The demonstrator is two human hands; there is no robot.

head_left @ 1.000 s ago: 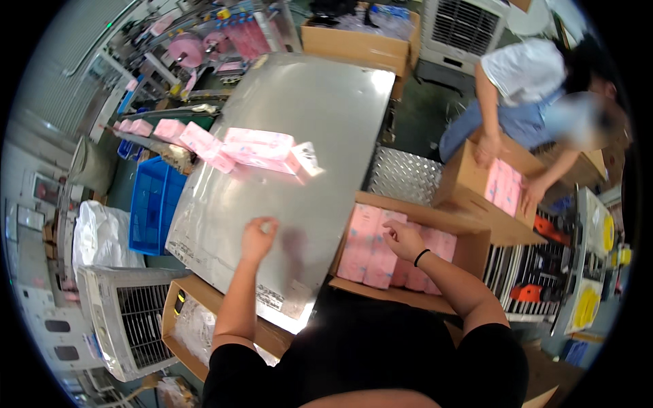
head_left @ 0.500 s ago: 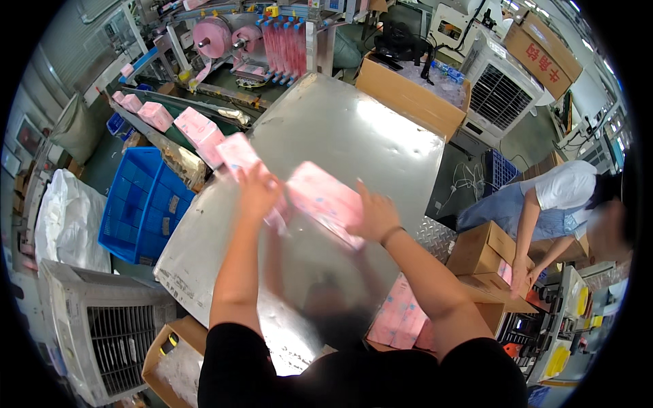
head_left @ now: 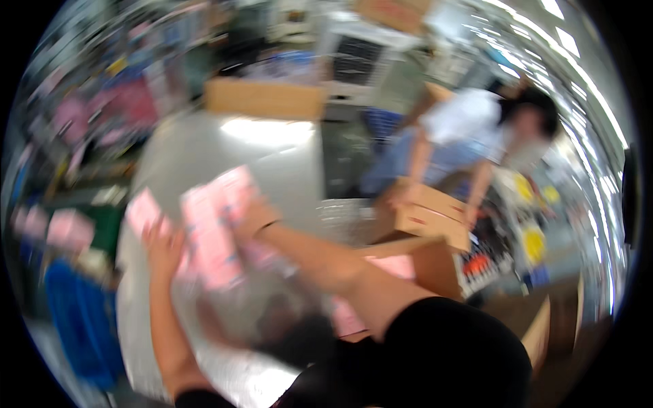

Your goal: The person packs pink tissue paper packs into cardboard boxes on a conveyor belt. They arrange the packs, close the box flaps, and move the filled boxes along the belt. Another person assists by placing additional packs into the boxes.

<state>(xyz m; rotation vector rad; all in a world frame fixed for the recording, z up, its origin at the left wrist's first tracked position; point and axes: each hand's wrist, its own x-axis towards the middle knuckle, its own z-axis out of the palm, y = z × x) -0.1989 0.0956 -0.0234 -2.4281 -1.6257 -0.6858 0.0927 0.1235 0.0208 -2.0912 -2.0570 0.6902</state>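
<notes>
Motion blurs the view. Over the shiny metal table [head_left: 183, 146], my left hand [head_left: 164, 250] has its fingers curled on the near end of a pink plastic-wrapped pack [head_left: 145, 209]. Just right of it, a long pink pack [head_left: 209, 238] lies alongside another pink pack [head_left: 235, 185]. My right hand [head_left: 253, 216] grips this second pack from its right side, its fingertips partly hidden. A dark band circles my right wrist.
More pink packs [head_left: 70, 230] sit on the green conveyor at left, above a blue crate [head_left: 78, 326]. At right, a co-worker [head_left: 435, 146] handles a brown carton [head_left: 430, 211]. Near my right arm, an open carton [head_left: 439, 268] holds pink packs. Another carton [head_left: 265, 98] borders the table's far edge.
The view has swung right, bringing the co-worker and cartons nearer the middle. My right hand has come closer to my left, and the pink packs now lie side by side.
</notes>
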